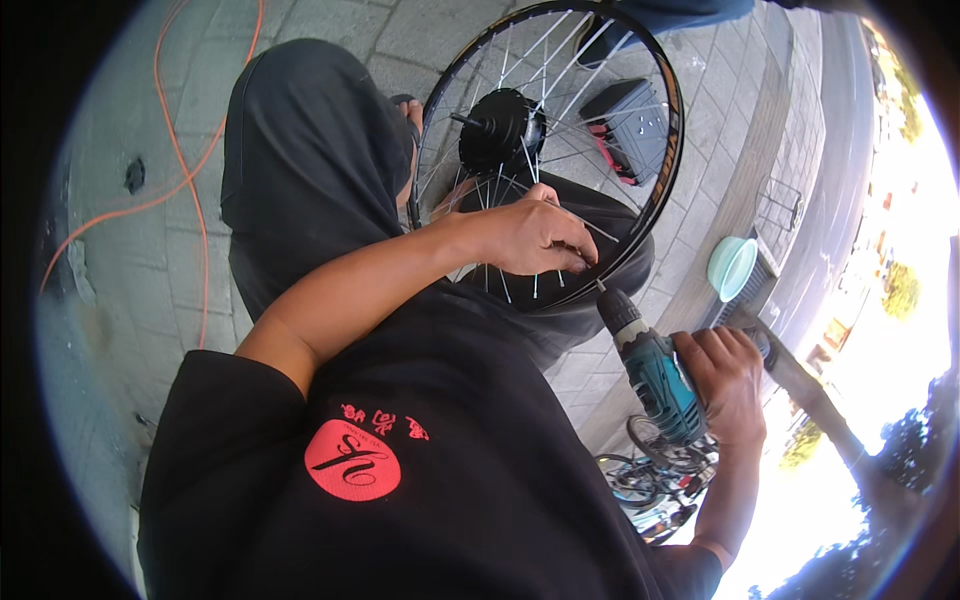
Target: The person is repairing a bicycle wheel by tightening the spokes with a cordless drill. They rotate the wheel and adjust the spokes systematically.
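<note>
Between my knees stands a black bicycle wheel rim (668,180), with a black hub motor (500,135) and silver spokes (545,85) inside it. Several spokes near my left hand have loose ends short of the rim. My left hand (540,235) reaches in among them, fingers curled and pinched close to the rim's inner side; what lies between the fingertips is hidden. A teal and black cordless drill (660,385) is gripped in my right hand (728,380). Its thin bit points up-left at the rim's near edge, close to my left fingertips; contact cannot be told.
A black toolbox (625,130) sits on the paving beyond the wheel, near another person's leg (670,12). An orange cable (190,180) crosses the ground at left. At right are a pale green basin (732,268) and parked bicycles (655,465).
</note>
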A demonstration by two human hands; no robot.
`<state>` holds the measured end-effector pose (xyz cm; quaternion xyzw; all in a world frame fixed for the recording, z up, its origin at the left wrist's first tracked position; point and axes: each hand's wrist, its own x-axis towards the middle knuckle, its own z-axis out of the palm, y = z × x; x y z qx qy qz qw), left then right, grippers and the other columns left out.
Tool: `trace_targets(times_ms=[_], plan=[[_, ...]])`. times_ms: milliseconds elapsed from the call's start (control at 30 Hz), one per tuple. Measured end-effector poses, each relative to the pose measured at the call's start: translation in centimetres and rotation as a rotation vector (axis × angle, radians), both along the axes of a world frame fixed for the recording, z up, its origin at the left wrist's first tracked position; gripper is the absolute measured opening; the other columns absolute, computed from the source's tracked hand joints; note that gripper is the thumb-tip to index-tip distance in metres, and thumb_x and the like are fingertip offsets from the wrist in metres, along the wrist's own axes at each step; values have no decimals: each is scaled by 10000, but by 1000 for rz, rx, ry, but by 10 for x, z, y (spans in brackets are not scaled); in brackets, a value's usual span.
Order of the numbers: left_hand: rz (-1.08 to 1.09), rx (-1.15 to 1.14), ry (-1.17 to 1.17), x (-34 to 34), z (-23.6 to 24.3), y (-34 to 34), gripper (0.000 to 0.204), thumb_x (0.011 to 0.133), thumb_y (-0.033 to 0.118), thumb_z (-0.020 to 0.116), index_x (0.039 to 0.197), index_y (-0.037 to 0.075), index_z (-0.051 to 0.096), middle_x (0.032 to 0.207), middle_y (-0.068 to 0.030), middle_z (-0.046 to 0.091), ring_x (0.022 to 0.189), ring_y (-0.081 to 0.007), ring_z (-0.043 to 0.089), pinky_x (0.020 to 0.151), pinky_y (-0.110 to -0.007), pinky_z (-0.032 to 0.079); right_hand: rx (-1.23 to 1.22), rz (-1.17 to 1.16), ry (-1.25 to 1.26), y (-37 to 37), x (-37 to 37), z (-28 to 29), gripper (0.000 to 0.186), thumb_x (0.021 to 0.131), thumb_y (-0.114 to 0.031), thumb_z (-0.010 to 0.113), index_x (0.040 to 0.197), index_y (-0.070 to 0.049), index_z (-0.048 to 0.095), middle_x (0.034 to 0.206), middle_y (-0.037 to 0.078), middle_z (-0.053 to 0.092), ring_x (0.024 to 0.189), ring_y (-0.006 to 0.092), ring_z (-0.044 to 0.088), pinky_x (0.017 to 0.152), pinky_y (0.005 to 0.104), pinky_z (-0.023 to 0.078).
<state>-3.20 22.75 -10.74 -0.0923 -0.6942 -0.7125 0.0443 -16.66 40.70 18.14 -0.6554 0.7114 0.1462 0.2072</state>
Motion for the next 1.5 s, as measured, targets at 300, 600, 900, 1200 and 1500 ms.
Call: trace_targets(times_ms=[300,600,900,1200,1500], plan=[[7,-52,-44,-3,-2,-4,175,976,140,803,1145,167,769,1010,83,786,1005,-73,695,1213,-448,248,-226,-229,-112,64,14,-29,337,777,-179,738,1088,-53,715,829,65,627,776,276,662,737,412,528],[69,-147,-21,0,-11,-6,175,983,131,772,1157,153,777,931,85,765,974,-90,717,1266,-479,258,-552,-420,-269,116,33,-88,400,729,-189,765,1093,-29,722,805,86,618,729,303,657,678,418,520],[28,-137,-28,-2,-12,-9,211,996,90,772,1207,78,770,1129,14,770,1175,-162,647,1243,-448,324,-614,-774,-582,138,59,-114,226,750,-73,781,958,-35,702,820,122,639,723,359,668,667,428,557],[15,-180,-60,-2,-11,-13,249,1001,114,788,1243,57,768,1274,-19,751,1336,-233,583,1184,-430,410,-328,-1040,-562,137,90,-135,73,912,-160,739,932,-97,708,808,143,692,765,337,701,708,432,561],[23,-147,-47,-2,-17,-11,241,1000,121,791,1234,69,769,1190,7,767,1285,-205,620,1222,-439,362,-276,-1455,-923,129,103,-132,257,934,-18,659,1179,-55,728,883,-6,667,788,100,603,716,298,510]])
